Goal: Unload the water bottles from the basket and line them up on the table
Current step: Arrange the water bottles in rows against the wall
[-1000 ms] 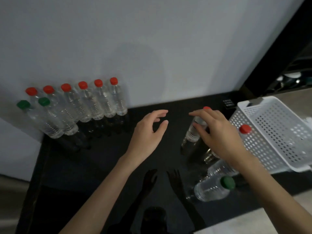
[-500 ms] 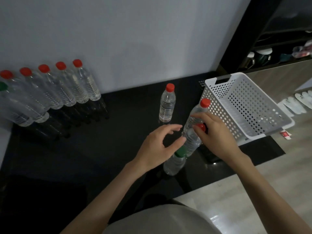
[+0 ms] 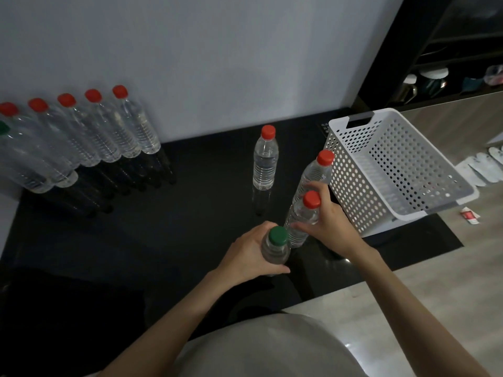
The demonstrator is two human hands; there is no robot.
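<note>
Both hands grip bottles on the black table [image 3: 168, 227] — left hand [image 3: 246, 257] wrapped around the green-capped bottle [image 3: 275, 247], right hand [image 3: 328, 224] clasping a red-capped bottle [image 3: 304, 213]. Another red-capped one [image 3: 315, 172] leans at 12 o'clock, touching the right fingers — white basket [image 3: 394, 170] at 2 o'clock.

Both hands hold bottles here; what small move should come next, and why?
Probably carry the green-capped bottle in the left hand left to the row by the wall. The basket looks empty, and the right hand grips two red-capped bottles away from that row.
</note>
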